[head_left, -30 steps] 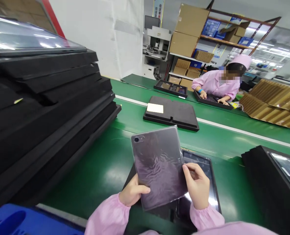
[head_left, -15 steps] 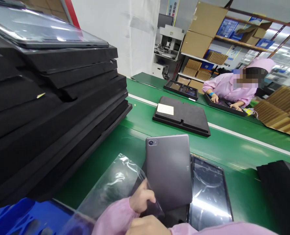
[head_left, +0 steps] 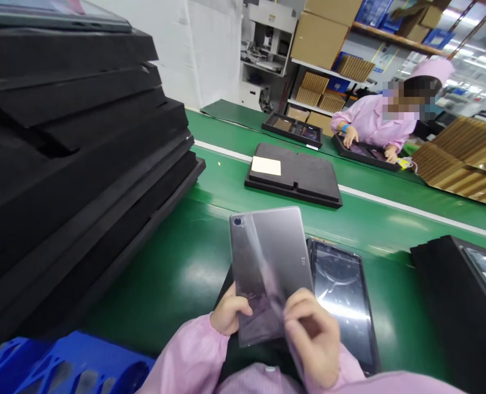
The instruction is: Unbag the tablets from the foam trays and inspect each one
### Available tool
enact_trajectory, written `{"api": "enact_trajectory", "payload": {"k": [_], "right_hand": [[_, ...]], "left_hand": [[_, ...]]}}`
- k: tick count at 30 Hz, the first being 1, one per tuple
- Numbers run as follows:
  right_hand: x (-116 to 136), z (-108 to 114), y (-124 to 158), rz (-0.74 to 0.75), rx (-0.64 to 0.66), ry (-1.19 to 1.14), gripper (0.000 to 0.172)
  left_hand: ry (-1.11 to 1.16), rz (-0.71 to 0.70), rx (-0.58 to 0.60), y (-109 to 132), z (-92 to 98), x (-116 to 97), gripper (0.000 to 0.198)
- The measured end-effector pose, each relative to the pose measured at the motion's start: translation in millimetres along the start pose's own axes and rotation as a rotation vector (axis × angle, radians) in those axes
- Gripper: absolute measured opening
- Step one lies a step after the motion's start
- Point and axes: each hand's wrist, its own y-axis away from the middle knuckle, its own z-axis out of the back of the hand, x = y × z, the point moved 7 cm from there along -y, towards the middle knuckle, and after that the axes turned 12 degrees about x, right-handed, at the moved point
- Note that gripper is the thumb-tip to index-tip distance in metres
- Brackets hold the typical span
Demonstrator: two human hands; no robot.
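A grey tablet [head_left: 267,246], its back and corner camera facing me, tilts upward over the green belt. My left hand [head_left: 228,312] is closed around its lower left edge, with the thumb on the back. Clear plastic film [head_left: 263,323] lies over the tablet's back and reflects in a pale streak; whether it is a loose sheet or a bag I cannot tell. At the lower right corner, my right hand [head_left: 314,334] pinches the film between thumb and fingers. Just right stands another tablet [head_left: 341,290], screen up, in a black tray partly hidden by my hands.
A tall stack of black foam trays [head_left: 103,158] rises at left, above a blue crate [head_left: 82,366]. Ahead lies a black foam tray [head_left: 300,178] with a pale label. More black trays [head_left: 443,295] stand at right. Across the green belt [head_left: 390,224], a co-worker [head_left: 374,120] handles another tray.
The clear film has moved from the left of the tablet onto its back. My right hand has risen and pinches the film. My left hand stays at the tablet's lower left edge.
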Motion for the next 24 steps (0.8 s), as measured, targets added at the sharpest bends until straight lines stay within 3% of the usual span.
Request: {"api": "enact_trajectory", "payload": {"k": [2, 4, 7, 10, 12, 14, 17, 20, 22, 24], "right_hand": [[-14, 36, 4, -0.071, -0.197, 0.038, 0.016], [-37, 58, 10, -0.207, -0.290, 0.032, 0.009], [-72, 59, 16, -0.423, -0.214, -0.120, 0.046], [-80, 40, 14, -0.531, -0.016, -0.383, 0.048], [-69, 35, 8, -0.555, 0.063, -0.464, 0.043], [-50, 42, -2, -0.531, 0.092, -0.407, 0.036], [-13, 55, -17, -0.426, 0.069, -0.171, 0.035], [23, 47, -19, -0.311, 0.064, 0.093, 0.043], [43, 22, -14, -0.185, 0.246, 0.140, 0.046], [59, -1, -1, -0.039, 0.480, 0.095, 0.048]], "left_hand": [[0.011, 0.021, -0.008, -1, 0.9, 2, 0.040], [0.013, 0.036, -0.028, -1, 3.2, 3, 0.037], [-0.002, 0.060, -0.049, 1, 6.3, 4, 0.029], [-0.045, 0.094, -0.057, -1, 6.5, 5, 0.022], [-0.079, 0.105, -0.066, -6, 4.6, 5, 0.023], [-0.114, 0.056, -0.032, -13, -2.9, 2, 0.041], [-0.208, -0.056, 0.037, -19, -19.5, -8, 0.080], [-0.296, -0.100, 0.055, -14, -28.9, -17, 0.087], [-0.285, -0.094, 0.091, -8, -28.1, -21, 0.080], [-0.316, -0.070, 0.045, -5, -13.8, -25, 0.068]]}}
